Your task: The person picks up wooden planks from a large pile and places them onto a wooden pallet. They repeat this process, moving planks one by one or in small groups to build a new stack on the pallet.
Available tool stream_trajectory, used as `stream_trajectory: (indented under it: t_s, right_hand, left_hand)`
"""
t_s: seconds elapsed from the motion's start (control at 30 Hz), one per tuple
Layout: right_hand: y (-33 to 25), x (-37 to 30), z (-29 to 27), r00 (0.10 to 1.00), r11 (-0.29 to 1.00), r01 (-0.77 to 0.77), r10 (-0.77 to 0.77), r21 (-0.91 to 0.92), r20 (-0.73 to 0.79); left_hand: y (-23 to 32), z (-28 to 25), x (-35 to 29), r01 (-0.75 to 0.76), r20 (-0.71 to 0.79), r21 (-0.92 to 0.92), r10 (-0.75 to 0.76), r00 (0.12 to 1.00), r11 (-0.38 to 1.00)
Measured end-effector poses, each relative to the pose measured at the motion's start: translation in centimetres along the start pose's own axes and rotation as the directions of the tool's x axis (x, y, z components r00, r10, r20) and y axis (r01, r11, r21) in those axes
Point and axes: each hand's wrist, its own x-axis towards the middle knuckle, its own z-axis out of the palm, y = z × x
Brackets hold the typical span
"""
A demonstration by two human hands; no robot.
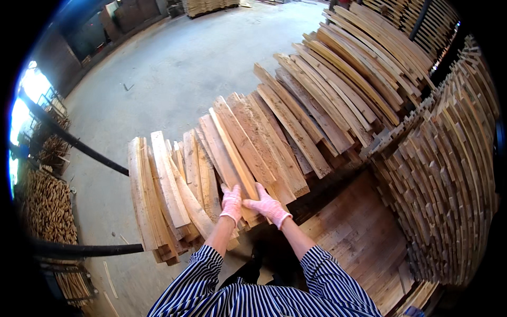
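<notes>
- Two pink gloves cover the person's left hand (231, 203) and right hand (269, 207), set close together
- Both hands touch the near end of a narrow wooden plank (232, 153), one at each side; the undersides of the fingers are hidden, so I cannot tell whether either is clamped on it
- That plank lies slanting in the long row of rough-sawn boards (301, 116), between a brown board (215, 148) on its left and a wider one (245, 140) on its right
- Blue-and-white striped sleeves (330, 272) end near the elbows
- Tightly stacked wooden slats (443, 185) rise at right, beside a flat plank surface (359, 227)
- Black bars (87, 143) reach in from the left, above the grey concrete floor (169, 79)
</notes>
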Motion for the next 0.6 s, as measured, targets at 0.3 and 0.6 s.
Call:
stream_trajectory:
  t_s: [0.3,0.6]
  right_hand:
    - [2.7,-18.3,-5.6,0.94,0.808,-0.284,0.128,0.516,0.316]
    - [4.8,-29.4,-7.0,0.999,0.938,-0.054,0.054,-0.342,-0.009]
  left_hand:
    - [-2.9,-1.8,-10.9,0.484,0.529,-0.45,-0.213,0.821,0.75]
    - [-2.2,4.3,-12.7,0.421,0.686,-0.468,0.018,0.727,0.777]
